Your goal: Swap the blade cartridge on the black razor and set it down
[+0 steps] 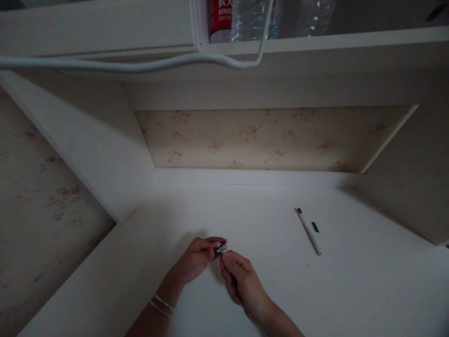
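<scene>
Both of my hands meet low over the white desk (273, 290), near its front middle. My left hand (196, 257) pinches a small dark object with a shiny part (220, 247) between thumb and fingers. My right hand (238, 278) touches the same small object from the right with its fingertips; what the object is I cannot tell in the dim light. Thin white bands circle my left wrist (162, 305). To the right on the desk lies a white pen (308, 230), with a small dark cap-like piece (315, 227) beside it.
The desk sits in an alcove with floral wallpaper (266, 140) at the back and white side panels. A shelf above holds a red-labelled bottle (220, 18) and clear plastic bottles (252, 18). A white cable (140, 65) hangs under the shelf.
</scene>
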`<state>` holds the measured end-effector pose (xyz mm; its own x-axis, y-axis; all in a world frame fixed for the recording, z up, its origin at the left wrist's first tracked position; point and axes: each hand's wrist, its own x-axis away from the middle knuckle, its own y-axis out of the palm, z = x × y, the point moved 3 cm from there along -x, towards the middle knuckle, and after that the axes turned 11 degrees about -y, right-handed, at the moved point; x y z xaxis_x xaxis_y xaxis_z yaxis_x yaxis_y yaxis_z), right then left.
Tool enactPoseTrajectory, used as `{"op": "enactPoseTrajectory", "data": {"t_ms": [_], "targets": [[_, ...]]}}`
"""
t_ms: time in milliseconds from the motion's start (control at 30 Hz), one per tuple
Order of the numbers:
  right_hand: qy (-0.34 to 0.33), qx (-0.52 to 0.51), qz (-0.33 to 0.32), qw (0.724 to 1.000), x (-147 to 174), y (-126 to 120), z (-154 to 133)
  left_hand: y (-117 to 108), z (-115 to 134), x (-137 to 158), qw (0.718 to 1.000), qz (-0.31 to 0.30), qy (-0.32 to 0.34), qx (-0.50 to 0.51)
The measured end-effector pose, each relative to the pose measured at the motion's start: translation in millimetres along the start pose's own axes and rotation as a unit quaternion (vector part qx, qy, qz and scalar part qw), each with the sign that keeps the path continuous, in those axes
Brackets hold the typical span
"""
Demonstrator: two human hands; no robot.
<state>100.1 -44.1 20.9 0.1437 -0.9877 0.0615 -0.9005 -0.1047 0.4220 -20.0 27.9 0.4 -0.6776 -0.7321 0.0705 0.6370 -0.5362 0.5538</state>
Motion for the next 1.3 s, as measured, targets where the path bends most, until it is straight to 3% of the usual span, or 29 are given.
{"op": "enactPoseTrajectory", "data": {"t_ms": [300,600,933,1300], "targets": [[0.008,-0.045,-0.01,0.999,-0.7,0.8,0.8,-6.2,-4.3,-1.9,1.0,0.001,0.005,-0.018],[-0.039,-0.006,-0.009,0.999,-2.2,-0.5,2.8,-1.0,-5.0,-2.3,0.999,-0.014,0.009,0.033],[0.018,-0.056,-0.025,0.998,-0.7,1.0,-1.0,0.0,0.6,0.1,0.999,-0.026,0.01,0.016],[0.03,-0.072,-0.065,0.995,-0.1,-3.4,-0.6,5.4,5.6,2.6,0.999,-0.012,0.004,-0.031]]}}
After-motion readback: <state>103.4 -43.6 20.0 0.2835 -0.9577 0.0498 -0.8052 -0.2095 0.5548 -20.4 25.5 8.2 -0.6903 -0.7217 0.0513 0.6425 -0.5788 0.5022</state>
